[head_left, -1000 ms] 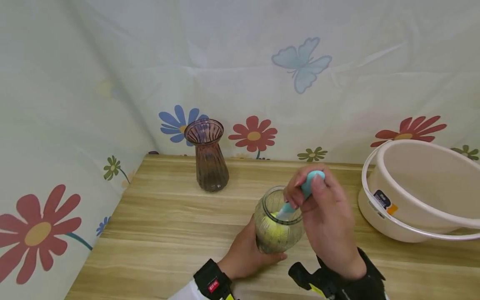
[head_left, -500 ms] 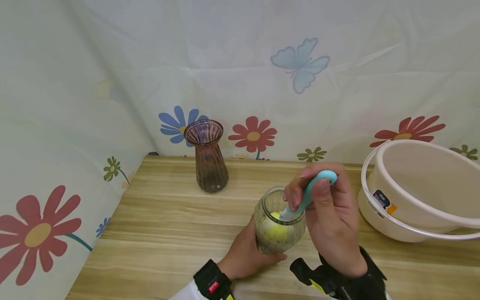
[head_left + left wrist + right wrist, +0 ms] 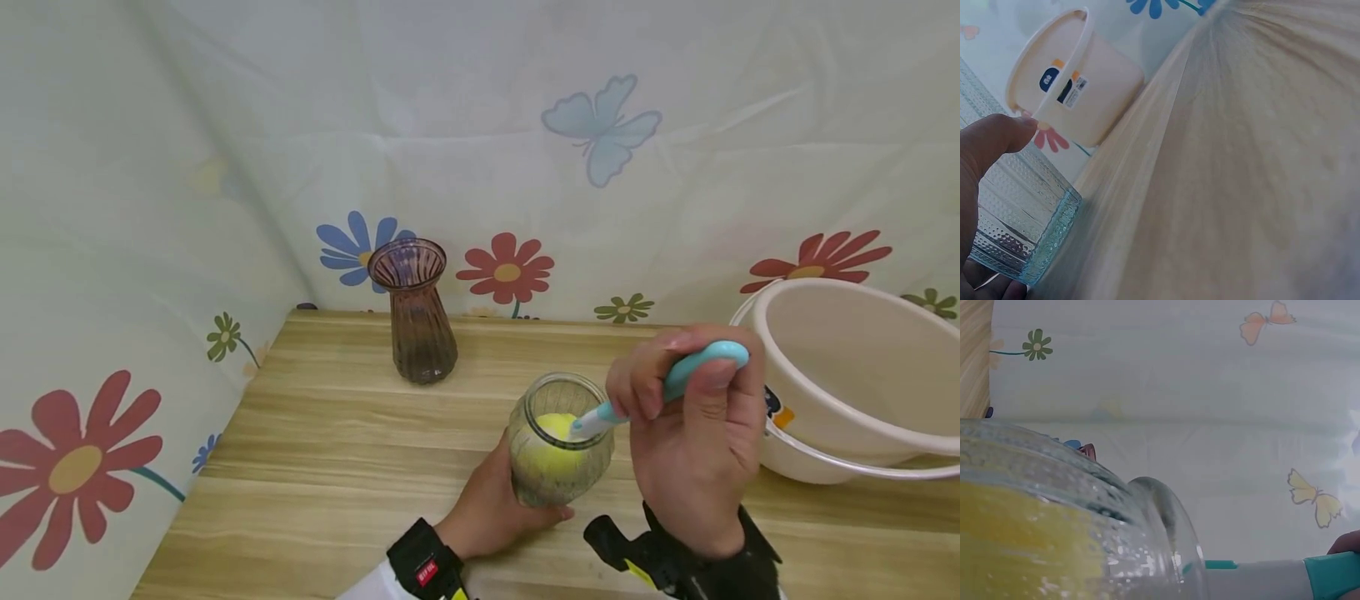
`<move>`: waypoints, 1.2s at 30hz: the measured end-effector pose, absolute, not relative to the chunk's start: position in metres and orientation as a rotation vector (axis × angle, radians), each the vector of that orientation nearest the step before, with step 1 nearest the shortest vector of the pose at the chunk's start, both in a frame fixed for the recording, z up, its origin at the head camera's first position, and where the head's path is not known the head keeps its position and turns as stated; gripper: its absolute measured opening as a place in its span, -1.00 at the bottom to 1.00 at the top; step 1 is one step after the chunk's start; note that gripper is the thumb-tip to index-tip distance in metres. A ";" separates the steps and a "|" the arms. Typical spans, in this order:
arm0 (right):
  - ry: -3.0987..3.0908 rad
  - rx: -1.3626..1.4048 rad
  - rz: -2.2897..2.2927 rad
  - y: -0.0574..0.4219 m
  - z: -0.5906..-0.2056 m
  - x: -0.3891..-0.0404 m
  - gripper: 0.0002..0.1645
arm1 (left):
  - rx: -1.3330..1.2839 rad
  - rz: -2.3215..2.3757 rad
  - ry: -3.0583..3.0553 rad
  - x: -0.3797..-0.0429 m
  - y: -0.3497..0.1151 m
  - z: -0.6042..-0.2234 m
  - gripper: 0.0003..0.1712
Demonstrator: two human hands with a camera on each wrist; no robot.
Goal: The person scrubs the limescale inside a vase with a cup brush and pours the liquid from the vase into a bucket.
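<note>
My left hand [image 3: 487, 510] grips a clear ribbed glass jar [image 3: 527, 475] from its near left side, thumb across the front. In the left wrist view, the jar's thick base [image 3: 1054, 237] is close to the tabletop. My right hand [image 3: 693, 454] holds the turquoise-and-white handle [image 3: 701, 367] of a sponge bottle brush, with the thumb along the handle's end. The handle slants down to the left, crossing the jar's rim. Inside the jar sits the brush's yellow sponge head [image 3: 557, 427], which shows through the glass in the right wrist view too.
A purple ribbed glass vase [image 3: 423, 333] stands upright at the back of the wood-grain table [image 3: 337, 433]. To the right is a cream bucket [image 3: 817, 458] with a bail handle, partly behind my right hand. A flower-printed curtain [image 3: 480, 108] hangs behind and at the left.
My right hand has moved right, away from over the jar's mouth. The brush handle now leans lower to the right, with more of its white neck showing. Left hand and jar stay put.
</note>
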State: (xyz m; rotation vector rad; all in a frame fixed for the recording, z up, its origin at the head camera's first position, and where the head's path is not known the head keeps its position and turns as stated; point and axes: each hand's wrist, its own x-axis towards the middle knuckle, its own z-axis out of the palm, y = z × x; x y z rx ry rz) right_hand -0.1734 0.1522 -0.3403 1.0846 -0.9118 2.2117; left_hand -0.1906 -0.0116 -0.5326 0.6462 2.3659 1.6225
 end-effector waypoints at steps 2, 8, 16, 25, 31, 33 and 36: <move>-0.914 1.095 2.225 0.153 -0.340 -0.174 -0.66 | 0.637 1.618 2.368 -0.190 -0.012 -0.533 0.25; -0.951 1.105 2.279 0.153 -0.339 -0.177 -0.64 | 0.626 1.605 2.384 -0.190 -0.012 -0.532 0.26; -1.091 1.034 2.286 0.151 -0.343 -0.181 -0.64 | 0.649 1.602 2.411 -0.188 -0.013 -0.530 0.26; -1.298 0.977 2.258 0.144 -0.346 -0.181 -0.70 | 0.667 1.609 2.416 -0.189 -0.013 -0.531 0.23; -1.484 0.878 2.261 0.142 -0.348 -0.180 -0.70 | 0.683 1.627 2.397 -0.191 -0.012 -0.533 0.22; -1.529 0.871 2.249 0.141 -0.349 -0.180 -0.68 | 0.686 1.634 2.387 -0.191 -0.012 -0.533 0.22; -1.558 0.896 2.237 0.140 -0.350 -0.180 -0.62 | 0.691 1.630 2.393 -0.191 -0.012 -0.534 0.22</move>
